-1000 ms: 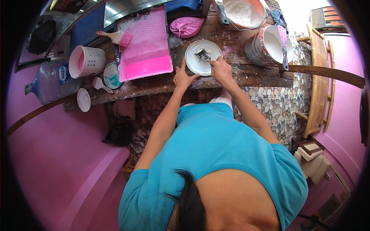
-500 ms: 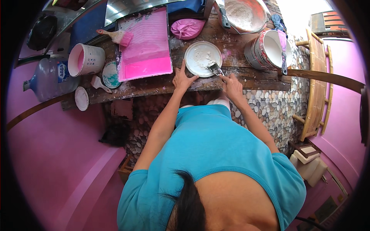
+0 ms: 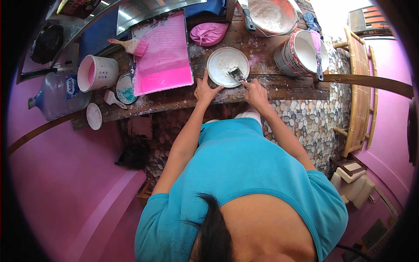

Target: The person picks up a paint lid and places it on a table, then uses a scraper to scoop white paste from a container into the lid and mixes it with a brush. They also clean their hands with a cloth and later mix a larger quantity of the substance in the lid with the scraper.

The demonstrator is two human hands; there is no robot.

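White light floods in at the upper right, burning that corner out; pale streaks of glare lie across the shiny panel; under the bench I see dim shadow; edges bow toward a black rim; the middle looks fairly sharp.

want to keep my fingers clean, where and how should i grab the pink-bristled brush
Probably by its handle, coming from the left: the brush lies across the left edge of the tray, handle pointing left, bristles over the tray.

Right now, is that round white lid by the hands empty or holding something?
Not empty: lumpy white paste lies on the lid, near the scraper the right hand holds.
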